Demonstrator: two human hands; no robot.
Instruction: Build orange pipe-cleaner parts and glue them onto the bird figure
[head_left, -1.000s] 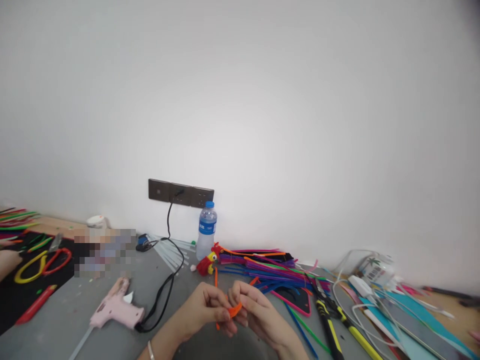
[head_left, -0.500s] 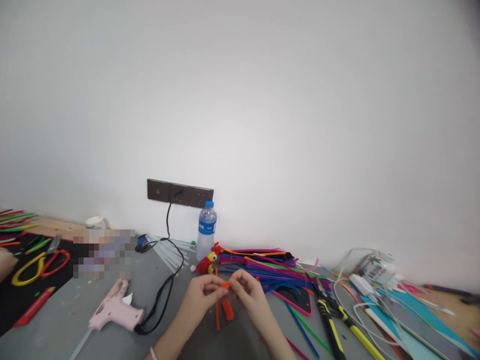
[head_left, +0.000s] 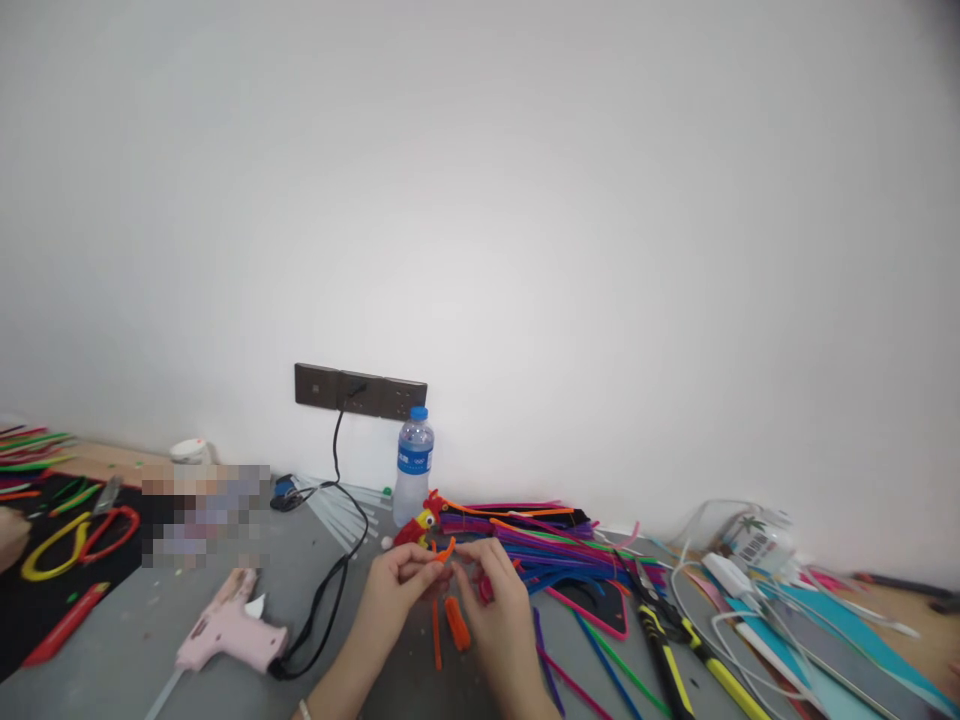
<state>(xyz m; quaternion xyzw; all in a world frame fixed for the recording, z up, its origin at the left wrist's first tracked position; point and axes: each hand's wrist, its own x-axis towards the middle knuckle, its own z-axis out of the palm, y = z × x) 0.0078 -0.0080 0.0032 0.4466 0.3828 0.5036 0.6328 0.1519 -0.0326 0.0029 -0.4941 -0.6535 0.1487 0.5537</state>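
My left hand (head_left: 396,588) and my right hand (head_left: 495,600) meet over the grey table (head_left: 150,640), fingertips pinching a short orange pipe cleaner (head_left: 444,551) between them. Below the fingers lie a coiled orange pipe cleaner piece (head_left: 457,623) and a straight orange one (head_left: 436,634) on the table. Just beyond the hands sits a small red and yellow pipe-cleaner bird (head_left: 417,525).
A heap of coloured pipe cleaners (head_left: 540,535) lies behind the hands. A pink glue gun (head_left: 229,630) with a black cord is at the left, a water bottle (head_left: 412,465) by the wall socket (head_left: 360,389), yellow-handled cutters (head_left: 664,640) and white cables at the right. Another person's hand (head_left: 9,530) is at the far left.
My hands moved slightly away from me and up the table. The coiled orange piece left my fingers and now lies on the table; I now pinch a short bent orange piece.
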